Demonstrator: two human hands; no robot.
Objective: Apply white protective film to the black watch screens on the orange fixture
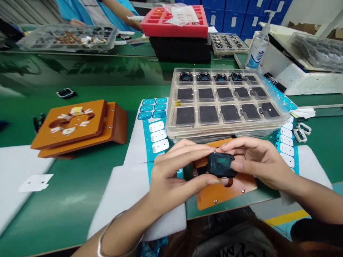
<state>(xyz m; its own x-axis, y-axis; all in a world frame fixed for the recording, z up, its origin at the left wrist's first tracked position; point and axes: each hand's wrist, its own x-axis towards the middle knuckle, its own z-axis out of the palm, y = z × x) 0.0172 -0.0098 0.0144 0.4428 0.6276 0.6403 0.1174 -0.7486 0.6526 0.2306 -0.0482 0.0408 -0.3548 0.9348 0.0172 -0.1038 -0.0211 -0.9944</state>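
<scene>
A small dark watch case (221, 165) with rounded corners and a glossy face is held between both hands at the front of the bench. My left hand (179, 167) grips its left side, thumb below and fingers above. On its right side, the thumb and fingers of my right hand (257, 160) close on it. Beneath lies a flat orange fixture plate (227, 192) with screws and a round hole, partly hidden by the hands. Just beyond is a stack of clear compartment trays (225, 123), with several watch cases (204, 76) in the back row.
An angled orange fixture (77, 125) stands at left, a watch case (65, 93) behind it. Blue-and-white adhesive sheets (154, 123) flank the trays. White foam sheets (115, 200) lie nearby. At the back are a pump bottle (258, 48), a red tray (174, 30) and another person's arm (123, 14).
</scene>
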